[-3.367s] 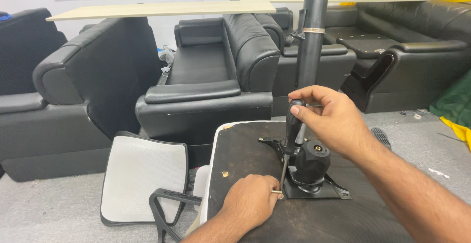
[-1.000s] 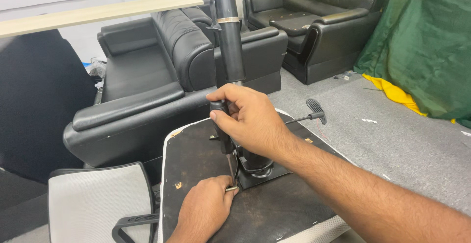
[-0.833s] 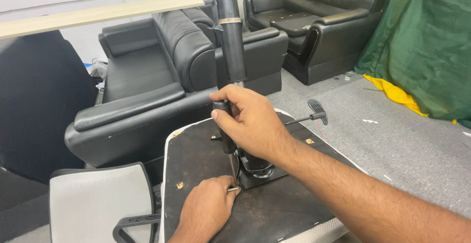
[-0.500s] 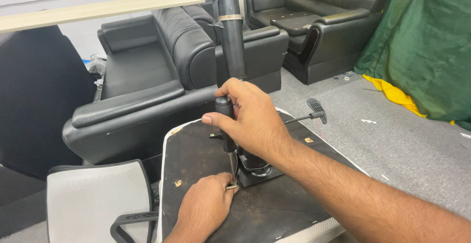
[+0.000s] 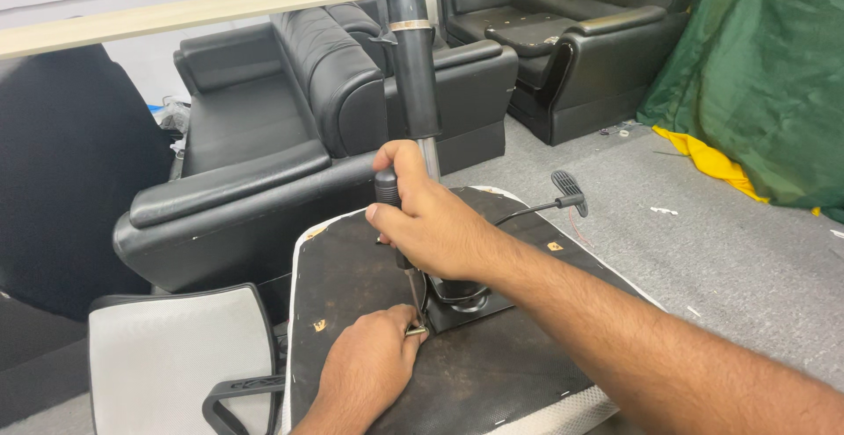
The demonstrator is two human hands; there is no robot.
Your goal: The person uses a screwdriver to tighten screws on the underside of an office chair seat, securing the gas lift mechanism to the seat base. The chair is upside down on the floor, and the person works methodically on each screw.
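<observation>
on the upturned chair seat (image 5: 369, 268), lying underside up above the grey floor, the right hand (image 5: 435, 224) is closed around the black handle of a screwdriver (image 5: 389, 191), its shaft upright at the corner of the metal mounting plate (image 5: 462, 305). the left hand (image 5: 369, 369) pinches a small screw (image 5: 416, 331) at the tip. compared with half a second ago both hands sit almost unchanged, so the screw looks still being driven. the gas column (image 5: 411, 48) rises behind.
</observation>
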